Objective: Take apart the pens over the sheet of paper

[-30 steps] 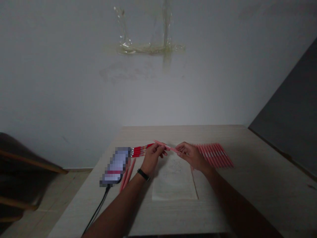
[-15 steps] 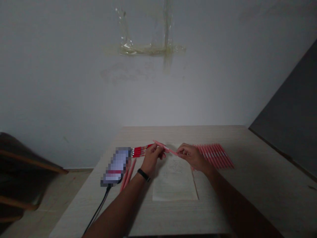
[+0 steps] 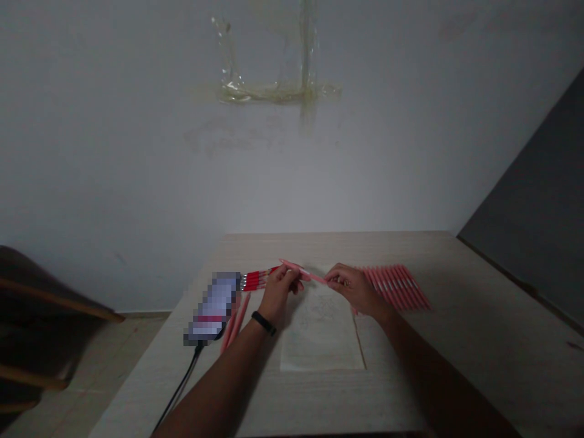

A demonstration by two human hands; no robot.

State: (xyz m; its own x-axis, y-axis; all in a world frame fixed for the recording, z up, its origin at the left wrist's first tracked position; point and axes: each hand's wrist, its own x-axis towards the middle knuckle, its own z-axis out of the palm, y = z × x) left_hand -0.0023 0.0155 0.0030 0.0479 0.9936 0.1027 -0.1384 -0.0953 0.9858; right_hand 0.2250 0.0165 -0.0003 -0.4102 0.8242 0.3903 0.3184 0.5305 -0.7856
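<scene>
Both my hands hold one pink pen [image 3: 305,273] just above the table [image 3: 479,328]. My left hand [image 3: 281,291], with a black band on the wrist, is closed on the pen's left part. My right hand [image 3: 356,289] pinches its right end. Below the hands lies a sheet of paper [image 3: 322,331] with faint pencil marks. A row of several pink pens [image 3: 401,285] lies side by side to the right of my right hand. Several red pens [image 3: 256,278] lie left of my left hand.
A phone [image 3: 214,307] lies at the table's left, with a black cable [image 3: 180,386] running off the front edge and two pink pens [image 3: 235,325] beside it. A dark chair [image 3: 41,316] stands at the left. The wall behind carries old tape; a dark panel [image 3: 538,207] stands at the right.
Both hands stay on the pink pen and have shifted only slightly. Nothing else has moved.
</scene>
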